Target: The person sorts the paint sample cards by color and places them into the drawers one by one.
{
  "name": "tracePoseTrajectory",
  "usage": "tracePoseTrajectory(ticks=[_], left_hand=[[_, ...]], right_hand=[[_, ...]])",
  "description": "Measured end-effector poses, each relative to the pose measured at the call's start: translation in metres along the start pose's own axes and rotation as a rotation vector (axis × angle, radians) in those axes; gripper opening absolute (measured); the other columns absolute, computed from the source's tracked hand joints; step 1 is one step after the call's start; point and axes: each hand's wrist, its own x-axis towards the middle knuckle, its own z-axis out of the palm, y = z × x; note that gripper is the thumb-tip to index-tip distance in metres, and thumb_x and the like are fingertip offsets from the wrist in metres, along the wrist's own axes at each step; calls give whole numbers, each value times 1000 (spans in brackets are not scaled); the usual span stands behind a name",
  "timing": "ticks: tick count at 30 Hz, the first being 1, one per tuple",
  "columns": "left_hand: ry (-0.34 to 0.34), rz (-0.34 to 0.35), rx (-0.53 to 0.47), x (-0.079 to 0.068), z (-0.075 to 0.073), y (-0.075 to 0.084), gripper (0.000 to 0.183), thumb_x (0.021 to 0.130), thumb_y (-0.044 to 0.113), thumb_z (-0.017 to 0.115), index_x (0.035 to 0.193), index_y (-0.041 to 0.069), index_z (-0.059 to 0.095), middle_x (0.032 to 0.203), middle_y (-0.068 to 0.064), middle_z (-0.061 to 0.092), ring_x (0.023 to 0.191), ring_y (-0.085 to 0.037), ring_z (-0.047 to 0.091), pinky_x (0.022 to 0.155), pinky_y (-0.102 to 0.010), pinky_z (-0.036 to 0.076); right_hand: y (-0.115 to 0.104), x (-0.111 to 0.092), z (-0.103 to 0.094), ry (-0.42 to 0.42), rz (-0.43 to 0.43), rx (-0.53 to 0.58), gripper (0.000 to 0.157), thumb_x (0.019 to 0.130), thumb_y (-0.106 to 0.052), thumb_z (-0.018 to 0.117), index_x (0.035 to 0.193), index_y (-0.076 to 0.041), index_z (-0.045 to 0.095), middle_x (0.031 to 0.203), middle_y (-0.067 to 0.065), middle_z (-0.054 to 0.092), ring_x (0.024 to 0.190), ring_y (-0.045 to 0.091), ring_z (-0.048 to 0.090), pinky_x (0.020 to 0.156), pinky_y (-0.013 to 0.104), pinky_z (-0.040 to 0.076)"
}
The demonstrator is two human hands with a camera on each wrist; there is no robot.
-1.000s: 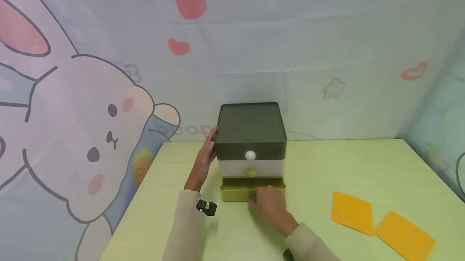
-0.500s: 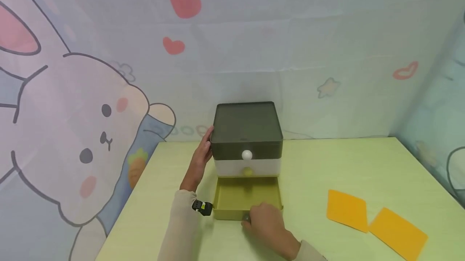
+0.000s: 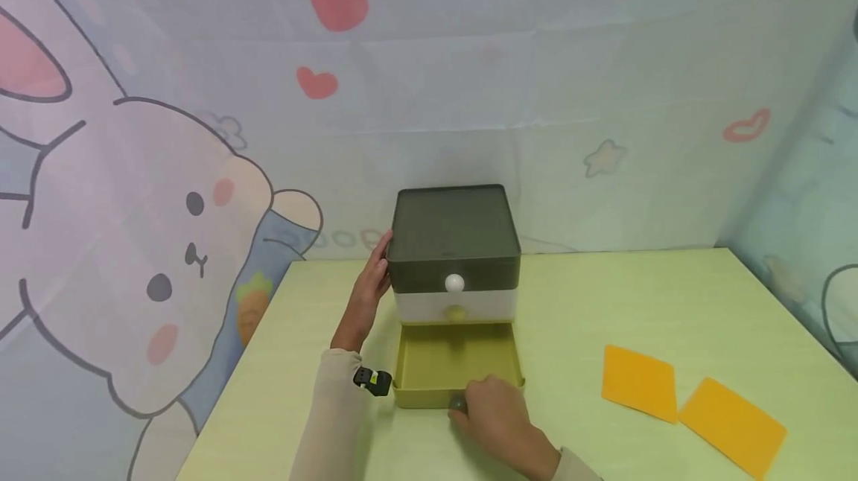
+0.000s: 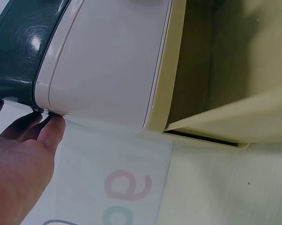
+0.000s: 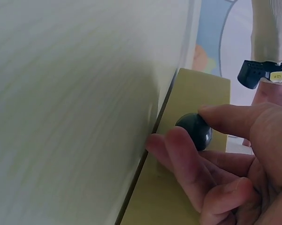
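Note:
A small three-tier drawer box [image 3: 454, 226] stands on the table, dark green on top, white in the middle, olive below. Its olive bottom drawer [image 3: 429, 397] is pulled far out, and the inside looks bare. My right hand [image 3: 497, 421] pinches the dark green knob [image 5: 195, 130] on that drawer's front between thumb and fingers. My left hand [image 3: 370, 287] rests against the box's left side near the top, fingers straight; the left wrist view shows its fingertips [image 4: 54, 129] at the seam between green and white tiers. Both upper drawers are closed.
Two orange square sheets [image 3: 640, 383] lie on the pale green table [image 3: 576, 302] to the right. A cloth backdrop [image 3: 429, 79] with a rabbit and hearts hangs behind the table. A dark cable [image 3: 831, 310] shows at the far right.
The bottom drawer has slid out toward me with my right hand on its knob, mostly in the first half second. My left hand has stayed at the box's side.

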Motion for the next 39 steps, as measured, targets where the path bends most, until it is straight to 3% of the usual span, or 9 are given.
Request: tracePoseTrajectory(ticks=[5, 8, 11, 15, 19, 23, 28, 33, 39], left_hand=[[9, -5, -7, 1, 0, 0, 58, 107, 54, 30, 161, 37, 18, 170, 2, 12, 158, -25, 17, 127, -54, 17], [6, -5, -11, 1, 1, 0, 58, 107, 54, 30, 161, 36, 18, 171, 1, 12, 158, -26, 16, 127, -54, 17], [5, -2, -16, 1, 2, 1, 57, 107, 52, 30, 161, 37, 18, 171, 1, 13, 158, -25, 17, 127, -54, 17], [9, -2, -11, 1, 3, 0, 56, 107, 52, 29, 160, 38, 19, 170, 4, 14, 158, -22, 18, 127, -52, 18], [9, -4, -11, 0, 2, -1, 55, 107, 53, 30, 160, 40, 19, 170, 7, 14, 158, -21, 17, 128, -52, 17], [12, -1, -16, 0, 1, -2, 55, 107, 54, 30, 159, 42, 20, 170, 7, 14, 158, -20, 16, 128, -52, 16], [12, -4, -12, 0, 2, -4, 54, 108, 51, 29, 160, 40, 19, 170, 5, 14, 158, -21, 17, 128, -53, 17], [13, 0, -5, 0, 3, -2, 54, 108, 50, 29, 160, 39, 19, 170, 5, 15, 158, -21, 18, 128, -51, 18], [19, -3, -6, 0, 2, 0, 53, 109, 48, 28, 160, 39, 19, 170, 4, 15, 158, -23, 18, 128, -53, 18]], right_hand=[[1, -1, -1, -15, 10, 29, 56, 79, -41, 82, 51, -18, 40, 50, -7, 38, 46, 6, 32, 38, 19, 27], [4, -4, -8, -86, 37, 83, 55, 80, -46, 80, 50, -18, 44, 51, -8, 38, 47, 6, 32, 38, 20, 27], [17, -9, -29, -166, 12, 142, 46, 79, -49, 79, 56, -15, 58, 53, -10, 48, 49, 4, 38, 40, 21, 31], [54, -13, -69, -208, -163, 112, 30, 79, -41, 82, 84, -13, 73, 70, -6, 69, 60, 5, 56, 49, 23, 44], [106, -13, -98, -233, -262, 13, 45, 76, -33, 87, 110, -9, 73, 99, 5, 75, 84, 19, 69, 66, 32, 57], [164, -15, -101, -288, -182, -46, 78, 64, -35, 94, 129, -7, 63, 122, 14, 65, 107, 33, 63, 78, 44, 58], [222, -24, -86, -338, -74, -76, 106, 50, -46, 98, 139, -5, 55, 123, 15, 61, 107, 35, 59, 76, 46, 57], [249, -26, -78, -400, 25, -47, 104, 50, -42, 99, 138, -7, 55, 116, 13, 60, 93, 26, 56, 71, 45, 55], [251, -22, -76, -425, 47, -3, 94, 53, -33, 98, 135, -8, 59, 102, 6, 54, 79, 17, 46, 61, 32, 45]])
